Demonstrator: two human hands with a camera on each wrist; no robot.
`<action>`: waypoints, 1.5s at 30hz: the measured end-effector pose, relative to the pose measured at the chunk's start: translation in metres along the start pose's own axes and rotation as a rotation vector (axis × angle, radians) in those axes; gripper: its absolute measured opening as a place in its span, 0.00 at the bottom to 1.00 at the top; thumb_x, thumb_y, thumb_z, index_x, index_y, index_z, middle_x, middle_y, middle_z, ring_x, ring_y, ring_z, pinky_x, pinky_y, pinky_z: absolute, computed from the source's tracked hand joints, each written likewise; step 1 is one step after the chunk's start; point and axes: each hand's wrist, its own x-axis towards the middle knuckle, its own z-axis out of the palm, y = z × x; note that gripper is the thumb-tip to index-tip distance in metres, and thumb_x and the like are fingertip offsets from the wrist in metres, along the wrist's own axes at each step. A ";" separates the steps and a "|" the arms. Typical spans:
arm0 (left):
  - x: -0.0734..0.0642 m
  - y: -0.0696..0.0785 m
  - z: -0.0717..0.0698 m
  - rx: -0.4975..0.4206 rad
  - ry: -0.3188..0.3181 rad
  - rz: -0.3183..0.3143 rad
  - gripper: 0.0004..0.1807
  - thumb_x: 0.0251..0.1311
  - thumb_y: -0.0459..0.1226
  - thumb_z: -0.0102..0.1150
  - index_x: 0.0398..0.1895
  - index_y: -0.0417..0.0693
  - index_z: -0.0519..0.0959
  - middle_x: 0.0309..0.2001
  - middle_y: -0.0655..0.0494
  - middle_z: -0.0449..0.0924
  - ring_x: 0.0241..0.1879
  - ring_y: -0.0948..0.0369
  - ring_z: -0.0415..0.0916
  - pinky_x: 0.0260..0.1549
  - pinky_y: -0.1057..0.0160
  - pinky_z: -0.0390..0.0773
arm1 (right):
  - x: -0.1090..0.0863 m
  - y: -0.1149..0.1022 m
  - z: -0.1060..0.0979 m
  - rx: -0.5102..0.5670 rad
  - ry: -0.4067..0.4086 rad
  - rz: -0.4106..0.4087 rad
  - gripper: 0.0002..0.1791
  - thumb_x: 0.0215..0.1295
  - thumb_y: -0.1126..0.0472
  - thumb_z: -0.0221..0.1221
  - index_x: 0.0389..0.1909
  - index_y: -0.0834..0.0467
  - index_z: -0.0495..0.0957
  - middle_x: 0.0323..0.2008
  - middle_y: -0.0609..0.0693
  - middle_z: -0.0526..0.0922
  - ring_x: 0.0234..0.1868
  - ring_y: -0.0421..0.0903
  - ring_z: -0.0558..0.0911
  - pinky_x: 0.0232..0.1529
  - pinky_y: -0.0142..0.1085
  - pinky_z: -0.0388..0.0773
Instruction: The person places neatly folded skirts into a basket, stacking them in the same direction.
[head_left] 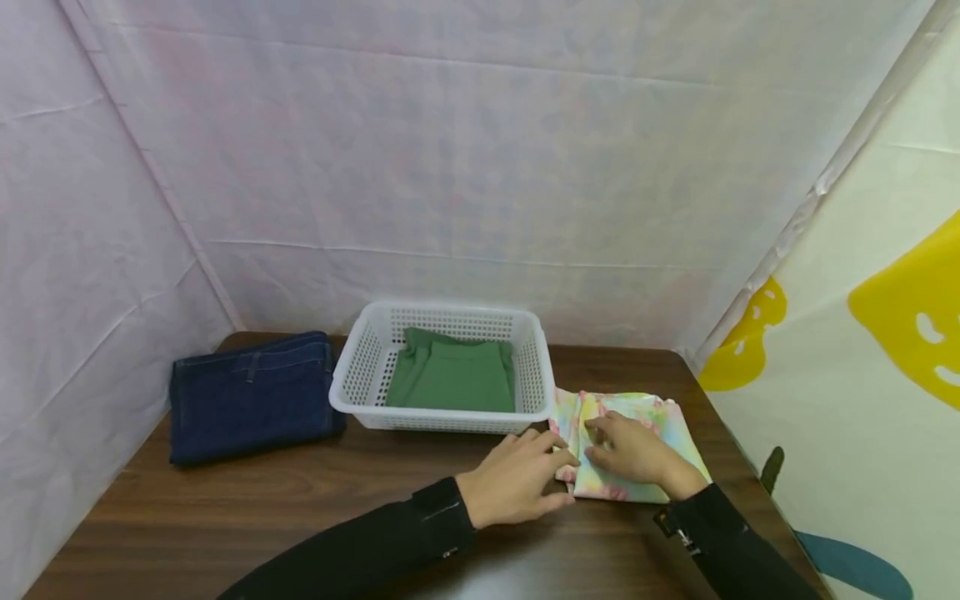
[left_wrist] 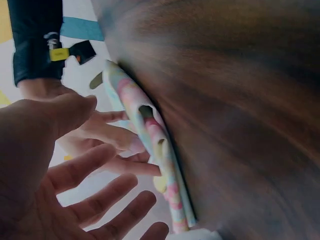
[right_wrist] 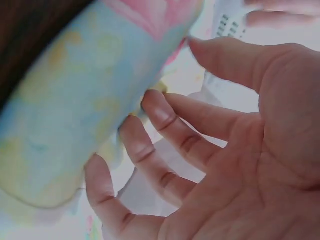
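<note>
A folded pastel cloth with pink, yellow and blue patches lies at the right of the table. Over it is my right hand, fingers slightly bent and fingertips at the cloth's surface. The right wrist view has the fingertips of this hand along the fabric, the thumb apart from them. My left hand hovers at the cloth's left edge with fingers spread. In the left wrist view nothing is between the fingers of that hand, and the cloth's layered edge shows beyond them.
A white perforated basket stands at the table's back middle, holding a folded green garment. Folded dark blue denim lies to its left. Pale fabric walls enclose the brown wooden table at the back and sides.
</note>
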 end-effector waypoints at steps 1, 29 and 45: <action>0.002 0.000 0.002 -0.006 -0.025 -0.006 0.27 0.66 0.60 0.60 0.63 0.62 0.77 0.63 0.59 0.71 0.56 0.57 0.72 0.50 0.50 0.78 | -0.001 -0.002 0.000 0.018 -0.012 -0.011 0.28 0.68 0.57 0.65 0.64 0.66 0.73 0.41 0.51 0.78 0.30 0.40 0.75 0.33 0.37 0.76; -0.061 -0.005 -0.023 -0.072 -0.224 0.087 0.20 0.67 0.63 0.55 0.57 0.73 0.81 0.48 0.68 0.74 0.41 0.66 0.69 0.38 0.58 0.75 | -0.026 -0.063 0.006 0.226 -0.282 -0.213 0.21 0.71 0.61 0.63 0.63 0.57 0.77 0.47 0.54 0.71 0.37 0.43 0.73 0.37 0.34 0.77; -0.134 -0.046 -0.055 -0.248 -0.212 -0.086 0.10 0.67 0.58 0.59 0.47 0.76 0.84 0.38 0.72 0.73 0.38 0.68 0.68 0.39 0.44 0.77 | -0.020 -0.093 0.023 0.054 -0.171 -0.366 0.28 0.67 0.55 0.67 0.66 0.50 0.73 0.68 0.54 0.69 0.67 0.57 0.67 0.62 0.63 0.66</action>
